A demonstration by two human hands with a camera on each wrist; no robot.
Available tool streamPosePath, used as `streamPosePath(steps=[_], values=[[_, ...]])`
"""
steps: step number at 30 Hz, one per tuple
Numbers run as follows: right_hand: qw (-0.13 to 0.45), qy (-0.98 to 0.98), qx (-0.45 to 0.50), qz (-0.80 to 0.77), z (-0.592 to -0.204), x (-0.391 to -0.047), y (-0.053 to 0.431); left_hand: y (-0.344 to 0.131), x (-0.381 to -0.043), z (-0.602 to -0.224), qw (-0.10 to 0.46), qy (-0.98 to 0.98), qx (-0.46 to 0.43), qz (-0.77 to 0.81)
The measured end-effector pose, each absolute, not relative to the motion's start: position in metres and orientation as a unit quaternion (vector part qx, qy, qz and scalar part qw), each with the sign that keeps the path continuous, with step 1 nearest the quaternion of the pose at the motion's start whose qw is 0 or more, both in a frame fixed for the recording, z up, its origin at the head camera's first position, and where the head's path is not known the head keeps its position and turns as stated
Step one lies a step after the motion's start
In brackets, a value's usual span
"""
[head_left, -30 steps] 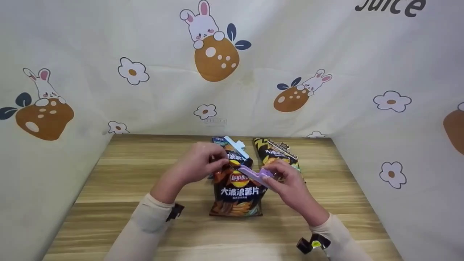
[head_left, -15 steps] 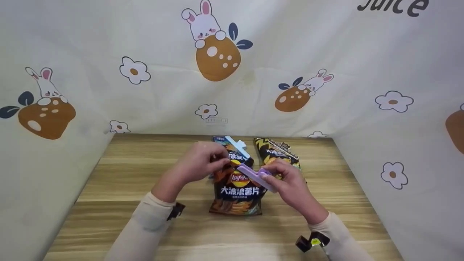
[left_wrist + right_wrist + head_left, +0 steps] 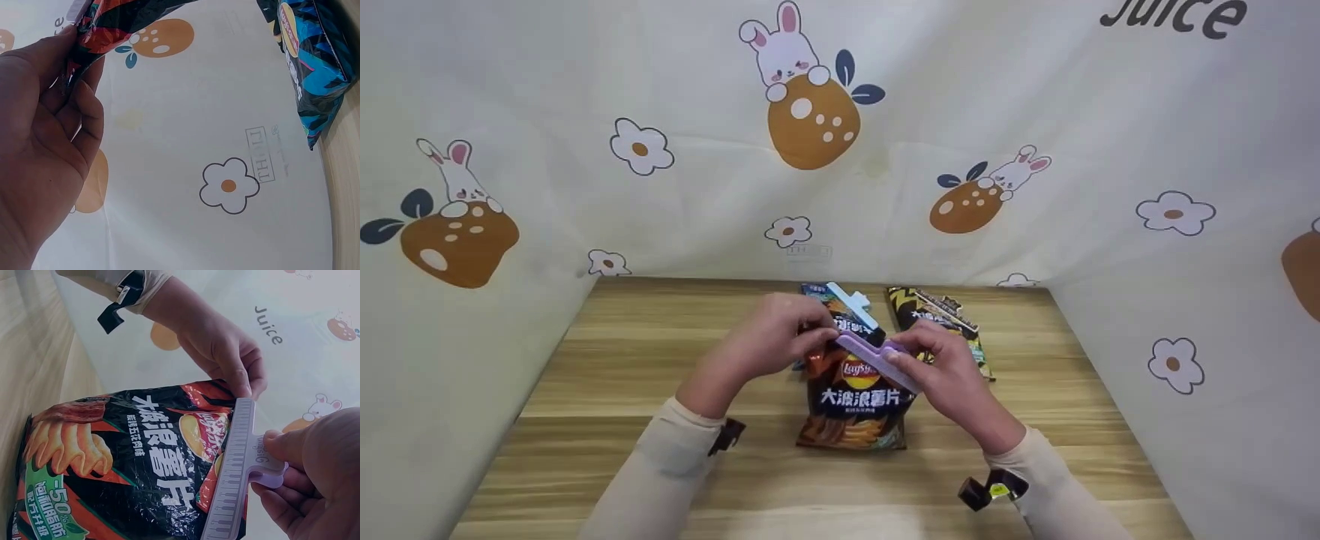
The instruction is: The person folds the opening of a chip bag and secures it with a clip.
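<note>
A black and orange Lay's chip bag [image 3: 859,412] stands upright on the table. My left hand [image 3: 782,335] pinches its top left corner between thumb and fingers, seen also in the left wrist view. A purple bag clip [image 3: 232,467] with a piano-key pattern lies along the bag's top edge. My right hand [image 3: 943,367] grips the handle of this clip, thumb on the near side. In the right wrist view the clip's far end reaches close to my left thumb [image 3: 239,382]. Whether its jaws press the bag tightly cannot be told.
Behind stands a blue chip bag [image 3: 814,292] with a light blue clip [image 3: 851,304] on it. To its right is a black and yellow chip bag [image 3: 911,319] carrying a dark patterned clip [image 3: 949,307]. A printed cloth [image 3: 697,202] walls in the wooden table [image 3: 607,360].
My right hand has moved left and slightly up with the purple clip, which now spans the bag's top edge up to my left fingers. The left hand keeps its hold on the corner.
</note>
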State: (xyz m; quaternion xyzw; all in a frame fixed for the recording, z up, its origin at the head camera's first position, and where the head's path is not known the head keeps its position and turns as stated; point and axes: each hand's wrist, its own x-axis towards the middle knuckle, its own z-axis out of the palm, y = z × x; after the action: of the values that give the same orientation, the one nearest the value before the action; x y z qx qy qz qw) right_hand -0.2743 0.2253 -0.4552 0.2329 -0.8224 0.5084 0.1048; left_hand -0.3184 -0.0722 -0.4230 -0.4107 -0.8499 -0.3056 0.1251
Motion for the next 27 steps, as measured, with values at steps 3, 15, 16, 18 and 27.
streamPosePath(steps=[3,15,16,18,27], values=[[0.108,-0.820,0.238,0.508,-0.4559,-0.2759,0.2247,-0.0719,-0.3190,-0.4228,0.133,-0.850,-0.412,-0.299],[0.106,-0.827,0.236,0.499,-0.4539,-0.2778,0.2230,-0.0715,-0.3197,-0.4244,0.144,-0.852,-0.407,-0.295],[0.105,-0.827,0.237,0.500,-0.4539,-0.2779,0.2229,-0.0714,-0.3199,-0.4247,0.146,-0.851,-0.408,-0.296],[0.105,-0.826,0.239,0.500,-0.4542,-0.2784,0.2228,-0.0713,-0.3201,-0.4250,0.147,-0.850,-0.409,-0.300],[0.104,-0.824,0.242,0.501,-0.4554,-0.2801,0.2230,-0.0710,-0.3213,-0.4258,0.149,-0.842,-0.409,-0.318]])
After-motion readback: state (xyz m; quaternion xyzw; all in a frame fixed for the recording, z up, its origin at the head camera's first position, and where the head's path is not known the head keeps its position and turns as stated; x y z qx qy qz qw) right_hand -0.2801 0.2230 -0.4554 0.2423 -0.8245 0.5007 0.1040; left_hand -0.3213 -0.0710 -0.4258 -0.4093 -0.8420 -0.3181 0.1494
